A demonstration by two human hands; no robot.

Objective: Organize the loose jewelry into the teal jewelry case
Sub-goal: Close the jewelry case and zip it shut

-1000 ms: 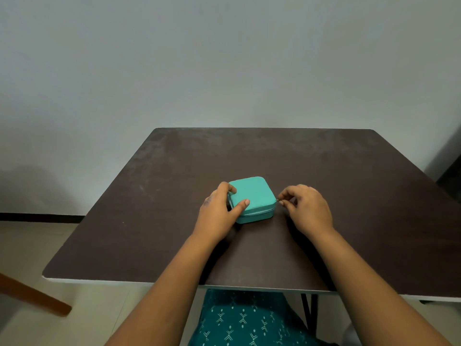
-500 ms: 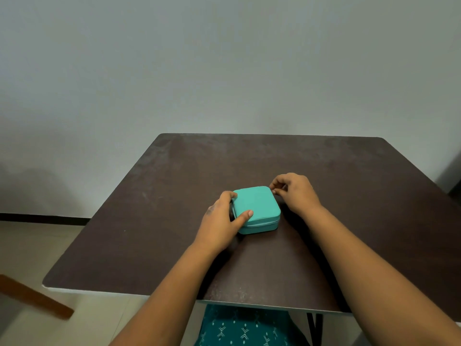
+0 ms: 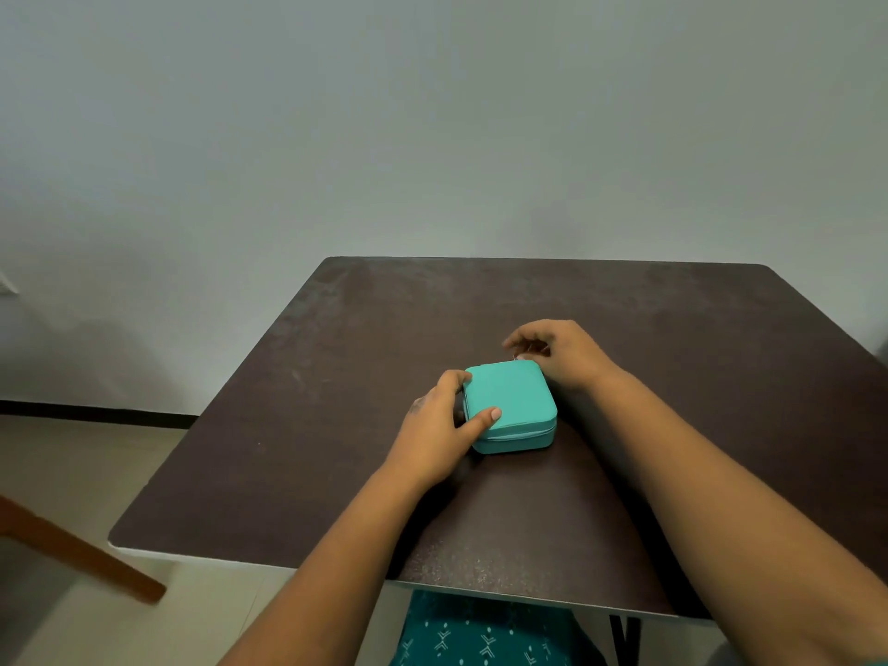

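Note:
A small square teal jewelry case (image 3: 511, 398) lies closed on the dark brown table (image 3: 672, 358), near its middle. My left hand (image 3: 435, 425) grips the case's left side, thumb on the lid and fingers round the far left corner. My right hand (image 3: 560, 350) is at the case's far right corner, fingers curled and pinching the small metal zipper pull there. The zip line shows along the front and right sides. No loose jewelry is in sight.
A pale wall stands behind the table. A wooden bar (image 3: 81, 552) slants at the lower left over the light floor. Teal patterned cloth (image 3: 480, 636) shows below the table's near edge.
My right hand has drawn the zipper pull from the case's right front corner along the right side to the far corner. The left hand has kept its grip on the case.

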